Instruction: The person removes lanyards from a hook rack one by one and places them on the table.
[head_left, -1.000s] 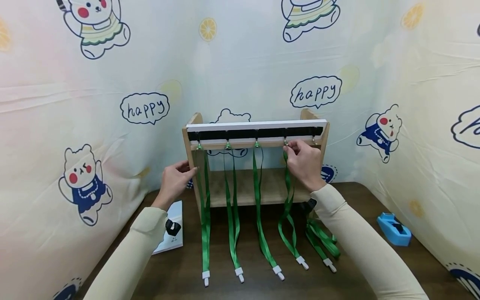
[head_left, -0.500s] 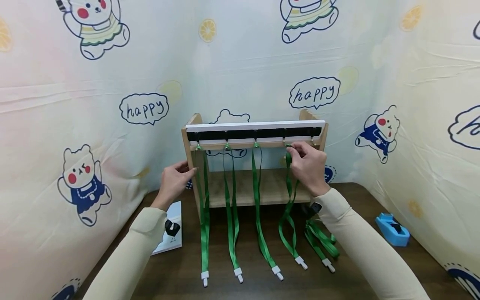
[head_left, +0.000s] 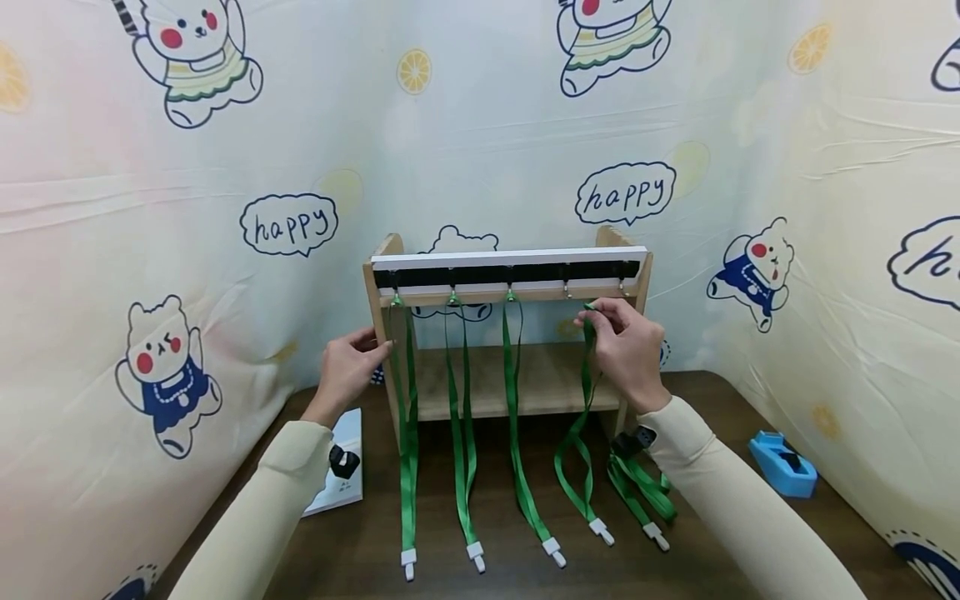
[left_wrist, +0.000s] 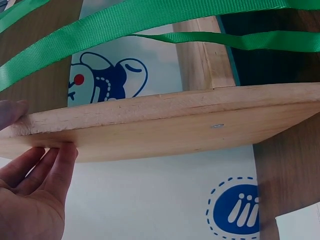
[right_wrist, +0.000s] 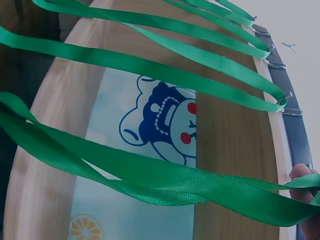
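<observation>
A wooden rack [head_left: 487,379] stands on the table, with a row of small metal hooks along its black-striped front bar. Three green lanyards, such as the middle one [head_left: 515,433], hang from hooks at the left and centre. My left hand [head_left: 347,371] grips the rack's left side panel [left_wrist: 150,130] between thumb and fingers. With my right hand [head_left: 628,350] I pinch the top loop of another green lanyard [right_wrist: 150,175], just below and right of the bare fourth hook [head_left: 567,292]. That lanyard's white clip [head_left: 602,532] rests on the table.
A bundled green lanyard [head_left: 652,492] lies on the table under my right wrist. Farther right sits a blue plastic object [head_left: 783,465]. A white booklet-like item [head_left: 345,475] lies beneath my left forearm. Cartoon-printed cloth [head_left: 480,125] encloses the table's back and sides.
My right hand has moved right and slightly down, taking the fourth lanyard's loop away from its hook, which now shows bare. My left hand keeps its grip on the side panel.
</observation>
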